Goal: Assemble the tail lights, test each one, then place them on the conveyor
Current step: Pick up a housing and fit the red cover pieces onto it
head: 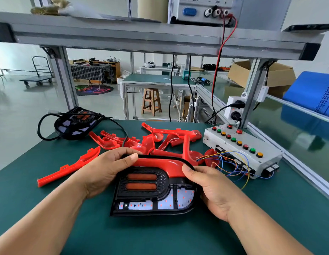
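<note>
The tail light (152,196) is black with a honeycomb panel, two orange bars and a white board dotted red, capped by a red strip (160,162). Behind the tail light lie red pieces (171,134) on the green mat (160,234); right of it, a white box (255,142) carries red, green and orange buttons (233,139).

A wooden stool (151,102) stands under a green-topped counter (150,79) in the background. Further left, a counter draped in checked cloth (91,71) stands behind a round patterned rug (94,89), with a flat trolley (38,78) well apart. At right, an open cardboard box (277,74) sits behind what looks like a blue crate (312,92).
</note>
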Action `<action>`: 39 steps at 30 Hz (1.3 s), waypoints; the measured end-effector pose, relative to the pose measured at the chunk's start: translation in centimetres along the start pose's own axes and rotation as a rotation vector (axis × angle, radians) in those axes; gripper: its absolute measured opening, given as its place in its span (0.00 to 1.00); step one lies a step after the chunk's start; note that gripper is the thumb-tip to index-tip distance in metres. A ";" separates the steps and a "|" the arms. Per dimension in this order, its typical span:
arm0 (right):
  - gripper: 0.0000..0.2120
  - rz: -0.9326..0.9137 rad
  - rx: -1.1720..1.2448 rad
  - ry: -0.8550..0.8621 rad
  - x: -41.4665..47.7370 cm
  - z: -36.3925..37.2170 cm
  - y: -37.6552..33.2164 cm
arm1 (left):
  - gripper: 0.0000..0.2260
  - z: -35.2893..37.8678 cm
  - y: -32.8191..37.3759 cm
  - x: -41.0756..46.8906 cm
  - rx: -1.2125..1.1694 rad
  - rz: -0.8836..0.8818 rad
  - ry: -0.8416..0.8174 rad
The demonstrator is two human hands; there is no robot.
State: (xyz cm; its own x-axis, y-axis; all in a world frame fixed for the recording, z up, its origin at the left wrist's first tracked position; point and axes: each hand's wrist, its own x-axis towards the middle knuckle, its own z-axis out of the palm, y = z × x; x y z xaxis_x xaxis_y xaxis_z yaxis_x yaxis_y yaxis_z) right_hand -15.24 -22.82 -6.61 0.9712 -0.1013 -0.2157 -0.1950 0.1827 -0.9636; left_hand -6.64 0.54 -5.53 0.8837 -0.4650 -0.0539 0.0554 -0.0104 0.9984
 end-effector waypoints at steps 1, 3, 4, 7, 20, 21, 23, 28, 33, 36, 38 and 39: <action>0.22 0.003 0.000 0.000 0.0 0.0 0.0 | 0.12 0.1 0.0 0.0 -0.002 0.000 0.008; 0.22 0.008 0.004 0.009 0.0 0.0 0.1 | 0.12 0.2 0.0 0.0 -0.005 0.003 0.007; 0.22 0.009 0.006 0.015 0.0 0.1 0.1 | 0.13 0.3 0.0 -0.1 -0.002 0.006 0.005; 0.21 0.000 0.002 0.015 0.0 0.0 0.1 | 0.13 0.4 0.1 -0.1 0.009 0.010 0.028; 0.11 0.048 0.104 0.049 0.3 0.2 0.0 | 0.11 0.9 0.5 0.0 -0.056 0.026 0.064; 0.11 0.047 0.107 0.053 0.3 0.2 0.0 | 0.12 1.0 0.4 0.1 -0.062 0.029 0.071; 0.09 0.041 0.099 0.065 0.4 0.3 0.1 | 0.12 1.0 0.3 0.4 -0.076 0.023 0.083; 0.09 0.021 0.050 0.057 0.7 0.3 0.2 | 0.12 0.7 0.0 0.7 -0.126 -0.015 0.095; 0.16 -0.150 -0.180 0.068 0.3 0.2 -0.2 | 0.13 0.0 -0.1 1.0 -0.182 -0.013 0.128; 0.13 -0.299 -0.415 0.193 0.0 -0.2 -0.6 | 0.18 -0.3 0.7 0.4 -0.117 0.025 0.162; 0.11 -0.356 -0.549 0.260 0.0 -0.3 -0.7 | 0.31 -0.3 1.5 -0.2 0.204 0.087 0.194; 0.09 -0.369 -0.608 0.262 0.0 -0.3 -0.6 | 0.34 -0.7 2.1 -0.6 0.529 0.130 0.252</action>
State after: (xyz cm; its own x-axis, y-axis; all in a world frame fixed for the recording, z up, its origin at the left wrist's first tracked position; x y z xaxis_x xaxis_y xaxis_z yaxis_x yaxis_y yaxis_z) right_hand -15.18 -23.16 -6.10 0.9385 -0.2944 0.1805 0.0216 -0.4715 -0.8816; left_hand -6.69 1.42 -3.45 0.9543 -0.2683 0.1313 -0.2419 -0.4367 0.8665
